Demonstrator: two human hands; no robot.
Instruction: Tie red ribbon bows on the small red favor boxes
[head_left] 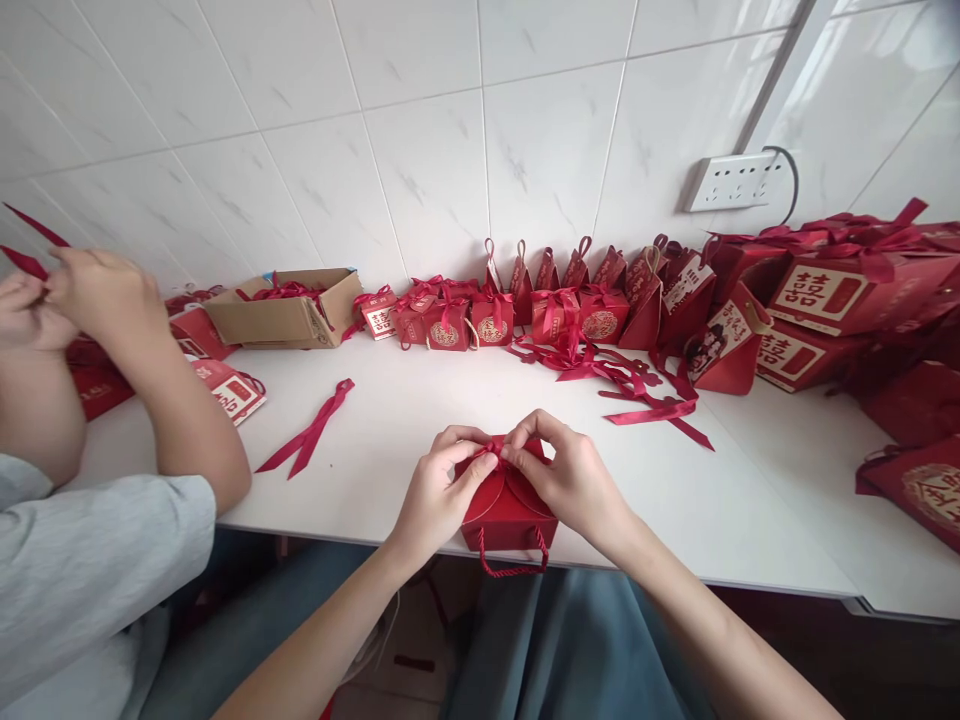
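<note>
We had left hand (pixel 442 487) and right hand (pixel 566 468) pinching a ribbon bow (pixel 496 449) on a red gift box (pixel 508 537); cardboard carton (pixel 262 323) back left, co-worker's hands (pixel 112 292) far left.

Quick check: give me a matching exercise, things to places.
1. red box with twisted-cord handle
2. open brown cardboard carton
3. white rectangular power strip
4. loose crimson ribbon

A. on white tiled wall
B. under left hand and right hand
C. on white tabletop, in front of the carton
D. beside a row of small red boxes

Pairs: 1-B; 2-D; 3-A; 4-C
</note>
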